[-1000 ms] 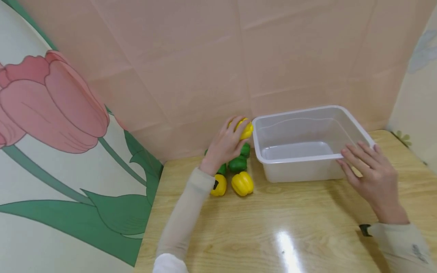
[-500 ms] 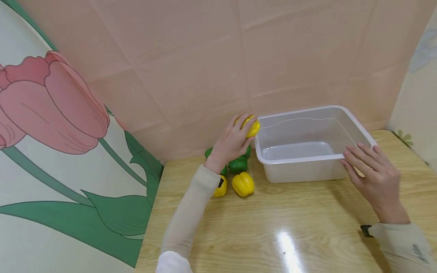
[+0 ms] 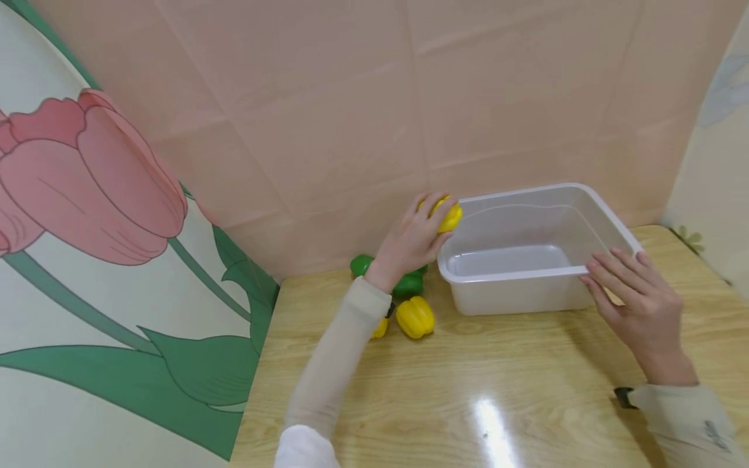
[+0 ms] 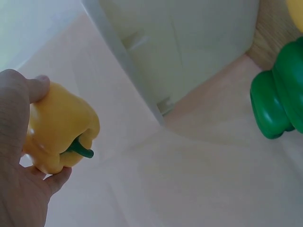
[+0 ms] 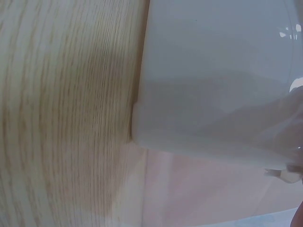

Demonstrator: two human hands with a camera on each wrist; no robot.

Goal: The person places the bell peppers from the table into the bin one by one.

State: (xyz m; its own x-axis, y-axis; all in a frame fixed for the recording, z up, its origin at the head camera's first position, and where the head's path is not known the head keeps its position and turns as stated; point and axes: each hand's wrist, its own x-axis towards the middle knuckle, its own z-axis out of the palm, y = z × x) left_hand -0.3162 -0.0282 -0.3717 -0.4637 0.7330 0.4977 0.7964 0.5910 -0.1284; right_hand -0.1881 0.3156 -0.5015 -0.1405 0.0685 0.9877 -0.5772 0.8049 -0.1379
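Observation:
My left hand (image 3: 412, 237) grips a yellow bell pepper (image 3: 450, 215) at the left rim of a whitish plastic bin (image 3: 521, 296). In the left wrist view, fingers and thumb wrap the held pepper, its green stem facing out. My right hand (image 3: 640, 302) rests with nearly straight fingers on the bin's front right corner, thumb beside the outer wall. Below the left forearm lie a yellow bell pepper (image 3: 415, 317), another yellow one (image 3: 380, 329) partly hidden by the sleeve, and green bell peppers (image 3: 408, 285). The visible bin floor is bare.
Everything stands on a wood-grain table (image 3: 468, 377). A pinkish cloth (image 3: 328, 130) hangs behind the bin. On the left rises a wall with a painted tulip (image 3: 117, 182). The table's left edge runs along that wall.
My left hand has moved right with the yellow bell pepper, from beside the bin to its left rim. The right hand has stayed at the bin's corner.

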